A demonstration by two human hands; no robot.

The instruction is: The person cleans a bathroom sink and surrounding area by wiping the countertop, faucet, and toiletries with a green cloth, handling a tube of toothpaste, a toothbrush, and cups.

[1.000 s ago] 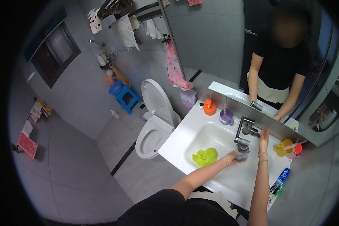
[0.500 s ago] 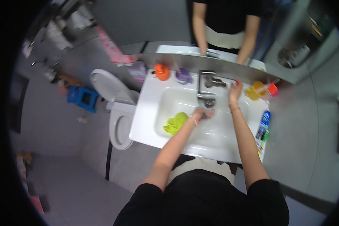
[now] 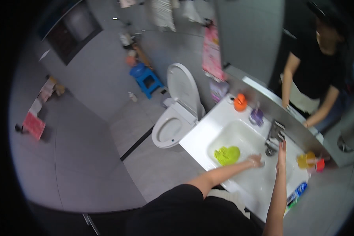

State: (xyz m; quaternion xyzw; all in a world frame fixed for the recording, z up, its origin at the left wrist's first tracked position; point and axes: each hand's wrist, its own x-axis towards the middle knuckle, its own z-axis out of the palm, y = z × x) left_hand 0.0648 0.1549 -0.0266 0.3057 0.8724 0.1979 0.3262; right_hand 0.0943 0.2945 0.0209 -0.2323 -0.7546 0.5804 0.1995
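My left hand point(image 3: 255, 160) reaches low into the white sink point(image 3: 246, 137), under the faucet's spout and beside the grey drain point(image 3: 262, 164). Its fingers look loosely stretched, though they are small and a little blurred, and I see nothing held. Upright at the faucet point(image 3: 276, 131), my right hand point(image 3: 281, 153) has its fingers extended, the tips at or very near the lever; contact is unclear. A crumpled lime-green cloth-like item point(image 3: 227, 155) lies in the left part of the basin, apart from both hands.
An orange bottle point(image 3: 240, 102) and a purple bottle point(image 3: 257, 117) stand on the back ledge. A yellow cup point(image 3: 306, 160), a red cup point(image 3: 320, 165) and a blue tube point(image 3: 297, 192) line the right side. Left of the sink are a toilet point(image 3: 171, 128) and a blue stool point(image 3: 149, 82).
The view has swung left, so the sink sits farther right and tilted. My right hand has come to the faucet lever from beside it. My left hand stays low by the drain.
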